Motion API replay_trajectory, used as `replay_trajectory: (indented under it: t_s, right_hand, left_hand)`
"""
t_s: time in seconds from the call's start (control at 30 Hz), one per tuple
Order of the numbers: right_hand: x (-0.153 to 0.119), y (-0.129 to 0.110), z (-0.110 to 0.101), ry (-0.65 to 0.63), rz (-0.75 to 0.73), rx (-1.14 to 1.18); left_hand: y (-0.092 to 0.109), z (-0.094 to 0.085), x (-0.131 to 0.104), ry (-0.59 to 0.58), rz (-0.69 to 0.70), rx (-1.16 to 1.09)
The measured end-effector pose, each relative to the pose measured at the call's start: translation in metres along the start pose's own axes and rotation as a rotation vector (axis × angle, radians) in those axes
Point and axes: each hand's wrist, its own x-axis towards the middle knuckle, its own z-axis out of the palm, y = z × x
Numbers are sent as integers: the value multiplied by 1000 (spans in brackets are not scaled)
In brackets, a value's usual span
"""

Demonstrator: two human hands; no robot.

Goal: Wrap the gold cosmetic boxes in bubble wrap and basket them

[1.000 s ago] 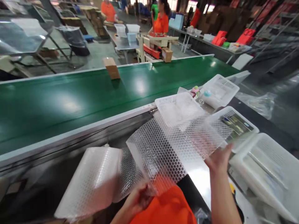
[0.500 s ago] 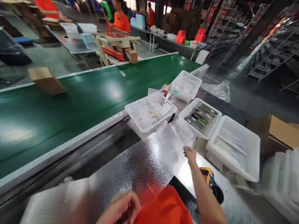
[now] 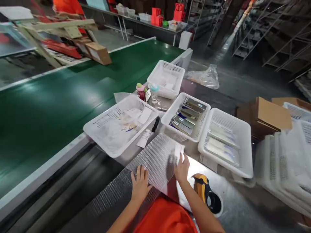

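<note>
A sheet of bubble wrap [image 3: 155, 161] lies across the metal table in front of me. My left hand [image 3: 140, 184] rests flat on it with fingers spread. At the wrap's right edge, my right hand [image 3: 182, 167] has its fingers bent on a small white slip [image 3: 179, 149]. The fingertips partly hide the slip. Close to my right forearm lies a yellow-and-black handheld device [image 3: 202, 187]. Beyond the hands, one white basket [image 3: 165, 120] holds several flat, dark metallic packs [image 3: 186, 119]. The basket on its right [image 3: 244, 137] contains bubble-wrapped packs [image 3: 222, 142].
A green conveyor belt [image 3: 60, 106] runs along the left. Beside it sits a basket of clear bags and papers [image 3: 102, 142], with a black-handled tool [image 3: 155, 124] alongside. Two bottles [image 3: 141, 92] stand farther back. Stacked baskets [image 3: 274, 161] and a cardboard box [image 3: 272, 113] are at right.
My left hand has moved forward from near my body and now lies spread on the bubble wrap. The view has shifted right and closer, and the right hand now touches the white slip.
</note>
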Motion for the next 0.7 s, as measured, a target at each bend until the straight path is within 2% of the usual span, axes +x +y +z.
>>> replay_trajectory:
  t_s: [0.07,0.1,0.13,0.2,0.33,0.43,0.5,0.57,0.63,0.7]
  right_hand:
    - [-19,2,-2,-169,-289,-135]
    - [-26,3,-4,-268,-383,-193]
    - [-29,4,-5,-352,-412,-232]
    - [-30,8,-6,-455,-358,-266]
    - [-15,12,-6,-449,-244,-202]
    - [3,3,-15,-287,-167,-81]
    - [30,-6,-35,-132,-248,68]
    - [76,-13,-62,28,-415,202]
    - [139,-17,-88,166,-443,224]
    - [210,-13,-105,200,-399,144]
  left_hand:
    - [5,-6,7,-41,90,14]
    - [9,-10,11,-81,97,-1]
    - [12,-15,16,-120,83,-22]
    - [19,-22,24,-159,39,-54]
    - [32,-23,33,-120,-4,6]
    - [40,-21,35,-161,-23,48]
    - [44,-21,37,-191,-42,55]
    - [49,-23,41,-226,-69,42]
    - [53,-24,46,-272,-109,17]
    - [55,-22,51,-312,-135,-14]
